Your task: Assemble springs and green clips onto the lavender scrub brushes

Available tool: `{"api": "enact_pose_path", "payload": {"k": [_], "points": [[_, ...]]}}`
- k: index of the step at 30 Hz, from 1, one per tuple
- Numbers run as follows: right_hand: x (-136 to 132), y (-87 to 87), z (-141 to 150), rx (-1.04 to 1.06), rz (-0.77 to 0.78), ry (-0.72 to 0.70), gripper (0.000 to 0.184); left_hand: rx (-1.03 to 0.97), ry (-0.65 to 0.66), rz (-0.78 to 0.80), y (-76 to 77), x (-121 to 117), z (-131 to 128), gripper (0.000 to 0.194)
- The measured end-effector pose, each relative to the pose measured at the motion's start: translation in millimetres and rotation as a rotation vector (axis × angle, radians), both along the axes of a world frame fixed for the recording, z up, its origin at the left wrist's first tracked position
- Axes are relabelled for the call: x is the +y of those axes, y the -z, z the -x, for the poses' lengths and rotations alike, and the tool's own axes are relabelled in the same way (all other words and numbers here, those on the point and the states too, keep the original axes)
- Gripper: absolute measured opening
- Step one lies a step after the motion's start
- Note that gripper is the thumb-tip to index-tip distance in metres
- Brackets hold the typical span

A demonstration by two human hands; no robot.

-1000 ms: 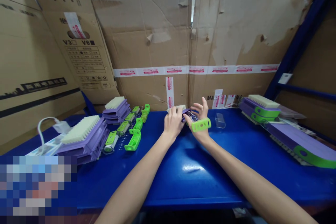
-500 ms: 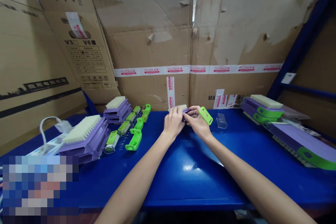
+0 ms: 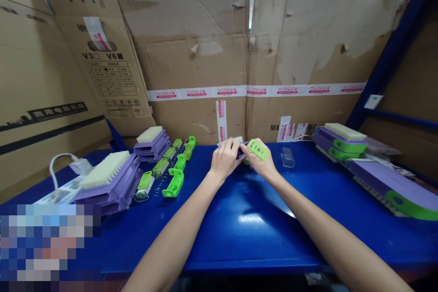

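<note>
My left hand (image 3: pixel 223 159) is wrapped round a purple brush with white bristles (image 3: pixel 242 149) over the middle of the table. Most of that brush is hidden by the fingers. At its right end, my right hand (image 3: pixel 263 167) is closed on a slotted green plastic piece (image 3: pixel 259 149), whose flat face is turned toward me. The right thumb reaches the brush's purple body. A bit of green shows below the fingers, but I cannot make out what it belongs to. Right of my hands lies a small clear plastic cover (image 3: pixel 288 158).
Purple brush bodies are stacked at left (image 3: pixel 109 171), beside rows of green brackets (image 3: pixel 174 183), springs and clear-and-green pieces (image 3: pixel 145 182). Purple-and-green brushes (image 3: pixel 347 141) lie at right on the blue table (image 3: pixel 219 237). Cardboard panels (image 3: pixel 198 54) stand behind.
My right hand has moved slightly left, and the green piece has turned and come closer to the brush. The spring seen between the hands no longer shows. My left hand still holds the brush.
</note>
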State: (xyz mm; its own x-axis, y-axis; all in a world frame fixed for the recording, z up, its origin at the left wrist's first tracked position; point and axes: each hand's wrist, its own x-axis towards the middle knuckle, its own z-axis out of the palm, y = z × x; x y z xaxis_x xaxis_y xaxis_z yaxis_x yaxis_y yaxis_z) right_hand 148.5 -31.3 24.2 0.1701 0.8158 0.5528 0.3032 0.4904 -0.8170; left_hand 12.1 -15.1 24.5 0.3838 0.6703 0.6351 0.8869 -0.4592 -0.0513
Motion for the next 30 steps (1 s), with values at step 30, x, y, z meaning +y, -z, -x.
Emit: {"api": "enact_pose_path", "payload": {"k": [30], "points": [[-18,-19.1,-2,0.504,0.134,-0.329,0.049,-0.022,0.009,-0.012,-3.5,3,8,0.046]]}}
